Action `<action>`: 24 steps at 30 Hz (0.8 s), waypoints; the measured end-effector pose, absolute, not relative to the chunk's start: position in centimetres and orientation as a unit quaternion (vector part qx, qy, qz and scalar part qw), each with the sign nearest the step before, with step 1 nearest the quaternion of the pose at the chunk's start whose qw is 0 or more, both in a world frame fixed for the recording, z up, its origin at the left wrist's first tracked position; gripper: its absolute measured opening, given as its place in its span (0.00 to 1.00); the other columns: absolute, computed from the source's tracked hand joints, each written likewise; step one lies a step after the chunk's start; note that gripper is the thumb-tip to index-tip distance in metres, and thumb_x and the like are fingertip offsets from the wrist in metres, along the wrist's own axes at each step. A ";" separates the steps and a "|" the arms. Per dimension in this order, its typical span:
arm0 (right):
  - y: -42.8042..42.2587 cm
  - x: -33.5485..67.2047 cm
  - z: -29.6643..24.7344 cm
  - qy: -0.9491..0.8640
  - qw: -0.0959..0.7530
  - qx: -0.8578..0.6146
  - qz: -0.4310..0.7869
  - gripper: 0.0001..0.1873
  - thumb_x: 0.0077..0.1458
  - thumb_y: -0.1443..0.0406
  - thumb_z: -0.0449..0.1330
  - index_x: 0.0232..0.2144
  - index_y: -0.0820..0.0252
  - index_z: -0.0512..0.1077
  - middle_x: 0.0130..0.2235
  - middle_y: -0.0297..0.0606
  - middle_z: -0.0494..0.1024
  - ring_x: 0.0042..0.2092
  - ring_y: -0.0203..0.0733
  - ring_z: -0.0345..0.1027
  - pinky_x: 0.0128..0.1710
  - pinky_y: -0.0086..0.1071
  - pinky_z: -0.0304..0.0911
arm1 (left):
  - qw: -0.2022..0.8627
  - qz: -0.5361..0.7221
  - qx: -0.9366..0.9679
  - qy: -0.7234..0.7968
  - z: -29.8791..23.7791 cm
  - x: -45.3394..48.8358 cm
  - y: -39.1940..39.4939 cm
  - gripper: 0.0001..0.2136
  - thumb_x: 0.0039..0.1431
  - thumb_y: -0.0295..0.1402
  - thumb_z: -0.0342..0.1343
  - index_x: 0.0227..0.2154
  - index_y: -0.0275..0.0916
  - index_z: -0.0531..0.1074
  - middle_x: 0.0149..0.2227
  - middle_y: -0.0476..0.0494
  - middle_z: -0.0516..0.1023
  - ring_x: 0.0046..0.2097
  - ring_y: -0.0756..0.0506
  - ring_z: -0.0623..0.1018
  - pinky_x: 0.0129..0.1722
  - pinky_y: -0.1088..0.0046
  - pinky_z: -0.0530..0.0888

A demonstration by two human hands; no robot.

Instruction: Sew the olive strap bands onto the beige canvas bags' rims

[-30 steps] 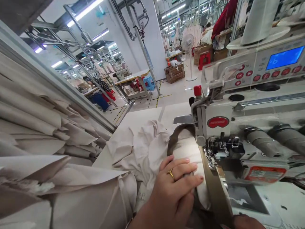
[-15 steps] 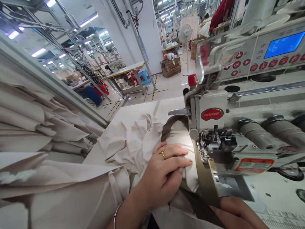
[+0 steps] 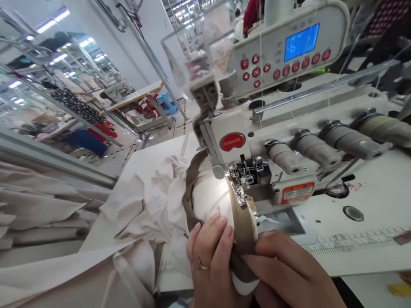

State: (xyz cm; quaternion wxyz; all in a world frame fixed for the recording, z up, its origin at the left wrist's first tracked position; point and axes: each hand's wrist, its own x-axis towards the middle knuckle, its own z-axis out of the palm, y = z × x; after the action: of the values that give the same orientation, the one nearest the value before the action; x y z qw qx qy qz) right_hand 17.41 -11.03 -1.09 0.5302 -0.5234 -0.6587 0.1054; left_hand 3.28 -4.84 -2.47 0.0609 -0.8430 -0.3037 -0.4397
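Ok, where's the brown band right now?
In the head view's lower middle, the brown band runs from the presser foot down to the right hand, with the left hand just left of that stretch.

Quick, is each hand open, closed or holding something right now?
Left hand: on the pale fabric; whether it grips cannot be told.
Right hand: closed, pinching the olive-brown band.

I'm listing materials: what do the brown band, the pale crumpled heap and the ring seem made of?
Brown band: probably cloth, matte; it bends and folds without shine.
Pale crumpled heap: likely thin fabric, matte, judging by its soft creases; the fibre can't be told.
Ring: probably metal, gold-coloured, perhaps plated, by its yellow gleam.
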 end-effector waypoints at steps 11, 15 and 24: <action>-10.7 17.8 0.2 -0.671 0.500 -0.547 -0.006 0.10 0.58 0.75 0.50 0.36 0.56 0.65 0.34 0.35 0.74 0.41 0.36 0.71 0.38 0.25 0.69 | -0.014 -0.456 -0.839 -0.296 -0.4 4.2 -4.0 0.10 0.65 0.37 0.51 0.41 0.35 0.71 0.41 0.38 0.76 0.48 0.39 0.76 0.51 0.56 0.71; -10.7 18.1 0.6 -0.684 0.494 -0.537 -0.025 0.08 0.57 0.72 0.52 0.37 0.55 0.64 0.33 0.34 0.71 0.45 0.38 0.69 0.45 0.24 0.69 | -0.010 -0.464 -0.825 -0.323 -0.2 5.1 -3.9 0.08 0.67 0.35 0.51 0.39 0.35 0.69 0.38 0.41 0.74 0.45 0.43 0.75 0.48 0.62 0.71; -11.6 19.2 -1.6 -0.734 0.447 -0.511 -0.018 0.07 0.57 0.68 0.56 0.39 0.56 0.70 0.39 0.37 0.76 0.55 0.39 0.70 0.63 0.34 0.59 | 0.045 -0.388 -0.881 -0.268 2.0 3.9 -3.1 0.08 0.67 0.29 0.47 0.38 0.34 0.71 0.36 0.42 0.76 0.42 0.45 0.76 0.45 0.65 0.71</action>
State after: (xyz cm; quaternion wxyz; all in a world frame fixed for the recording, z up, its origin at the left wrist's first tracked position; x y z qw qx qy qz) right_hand 19.20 -11.60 -1.64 0.4469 -0.5109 -0.7341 -0.0177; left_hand 3.88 -3.05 2.01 0.0446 -0.8807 -0.2676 -0.3883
